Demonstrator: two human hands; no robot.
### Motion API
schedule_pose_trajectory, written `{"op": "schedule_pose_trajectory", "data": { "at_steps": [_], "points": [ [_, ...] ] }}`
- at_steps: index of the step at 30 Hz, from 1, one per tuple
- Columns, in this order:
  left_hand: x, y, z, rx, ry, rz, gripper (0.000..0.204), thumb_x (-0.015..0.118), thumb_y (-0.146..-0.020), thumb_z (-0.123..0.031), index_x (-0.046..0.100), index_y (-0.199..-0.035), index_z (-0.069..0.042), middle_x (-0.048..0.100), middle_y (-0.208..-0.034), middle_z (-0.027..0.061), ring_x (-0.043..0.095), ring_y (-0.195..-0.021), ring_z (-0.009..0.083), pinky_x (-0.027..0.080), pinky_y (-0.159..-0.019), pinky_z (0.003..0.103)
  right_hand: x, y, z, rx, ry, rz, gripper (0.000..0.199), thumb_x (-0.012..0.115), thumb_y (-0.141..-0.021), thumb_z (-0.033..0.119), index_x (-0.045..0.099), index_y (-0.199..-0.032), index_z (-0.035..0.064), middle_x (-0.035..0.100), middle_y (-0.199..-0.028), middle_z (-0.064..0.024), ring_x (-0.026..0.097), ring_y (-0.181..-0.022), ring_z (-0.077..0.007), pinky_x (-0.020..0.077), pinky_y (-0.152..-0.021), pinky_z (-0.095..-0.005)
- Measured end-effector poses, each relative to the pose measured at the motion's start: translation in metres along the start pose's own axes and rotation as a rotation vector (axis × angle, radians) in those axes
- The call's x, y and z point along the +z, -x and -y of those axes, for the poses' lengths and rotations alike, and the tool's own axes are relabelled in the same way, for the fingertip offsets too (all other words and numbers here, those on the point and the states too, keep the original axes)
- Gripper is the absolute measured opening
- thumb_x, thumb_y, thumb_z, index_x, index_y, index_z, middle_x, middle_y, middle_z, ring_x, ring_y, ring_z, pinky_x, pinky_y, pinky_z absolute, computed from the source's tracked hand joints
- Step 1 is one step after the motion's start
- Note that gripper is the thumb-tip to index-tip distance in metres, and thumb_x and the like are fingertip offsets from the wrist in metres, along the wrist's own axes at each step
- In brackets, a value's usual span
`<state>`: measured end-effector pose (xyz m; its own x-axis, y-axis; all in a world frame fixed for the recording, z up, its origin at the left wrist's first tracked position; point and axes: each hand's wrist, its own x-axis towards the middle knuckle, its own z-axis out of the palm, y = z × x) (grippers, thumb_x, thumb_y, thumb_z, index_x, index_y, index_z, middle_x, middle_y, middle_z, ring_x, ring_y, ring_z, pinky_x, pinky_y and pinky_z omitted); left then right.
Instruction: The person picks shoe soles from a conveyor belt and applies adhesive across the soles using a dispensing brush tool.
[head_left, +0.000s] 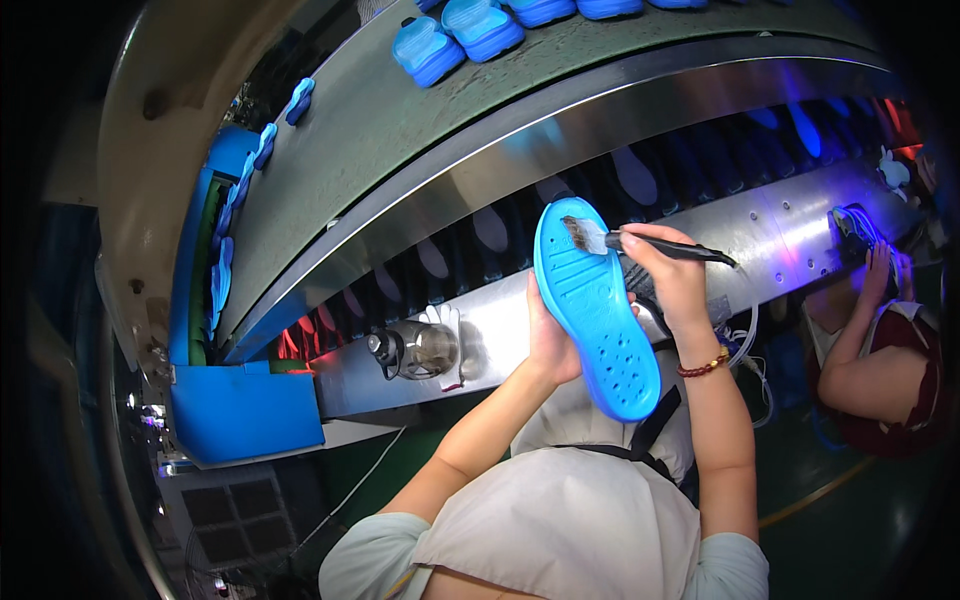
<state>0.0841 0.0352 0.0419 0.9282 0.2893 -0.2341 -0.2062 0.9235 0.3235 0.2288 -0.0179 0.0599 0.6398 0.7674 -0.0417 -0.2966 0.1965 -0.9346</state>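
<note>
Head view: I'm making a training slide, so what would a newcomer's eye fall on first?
The bright blue sole near the middle, in the left hand, while the right hand holds a black-handled brush against its upper end. Next, the blue shoe parts lined up on the green belt along the top.

Brush (594,236) on sole (598,315); bottle (425,350) left, on ledge (500,345).

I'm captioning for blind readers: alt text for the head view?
A person's left hand holds a bright blue shoe sole while the right hand holds a brush at its far end. Beyond, more blue shoe pieces rest on a grey-green surface; a black-capped bottle is on the metal ledge at left.
</note>
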Motion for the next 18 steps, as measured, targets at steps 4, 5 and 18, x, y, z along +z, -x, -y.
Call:
{"op": "schedule_pose_trajectory", "data": {
  "at_steps": [4,5,18],
  "points": [
    [-0.01,-0.007,0.005,0.235,-0.133,-0.317,0.077,0.023,-0.08,-0.071,0.041,-0.125,-0.012,0.045,-0.126,0.0107,0.043,-0.115,0.026,0.032,-0.099,0.041,0.03,0.013,-0.008,-0.529,0.514,0.095,0.015,0.064,-0.071,0.007,0.064,-0.085,0.0014,0.064,-0.079,-0.0144,0.063,-0.073,-0.0251,0.049,-0.067,-0.0323],
    [-0.02,-0.004,0.004,0.266,-0.163,-0.326,0.077,0.022,-0.08,-0.07,0.041,-0.125,-0.011,0.045,-0.125,0.0108,0.044,-0.114,0.026,0.033,-0.099,0.041,0.033,0.022,-0.007,-0.645,0.525,0.119,0.015,0.064,-0.07,0.007,0.063,-0.083,0.0016,0.063,-0.079,-0.0159,0.061,-0.074,-0.0306,0.0488,-0.068,-0.0355],
    [0.001,0.027,-0.016,0.08,0.028,-0.063,0.098,0.015,-0.071,-0.08,0.041,-0.123,-0.002,0.054,-0.106,0.0199,0.056,-0.093,0.0345,0.043,-0.085,0.05,0.022,0.017,0.021,-0.103,0.133,0.252,0.014,0.063,-0.075,0.002,0.065,-0.088,-0.0026,0.065,-0.078,-0.0067,0.059,-0.068,-0.009,0.0474,-0.062,-0.0209]
  ]
}}
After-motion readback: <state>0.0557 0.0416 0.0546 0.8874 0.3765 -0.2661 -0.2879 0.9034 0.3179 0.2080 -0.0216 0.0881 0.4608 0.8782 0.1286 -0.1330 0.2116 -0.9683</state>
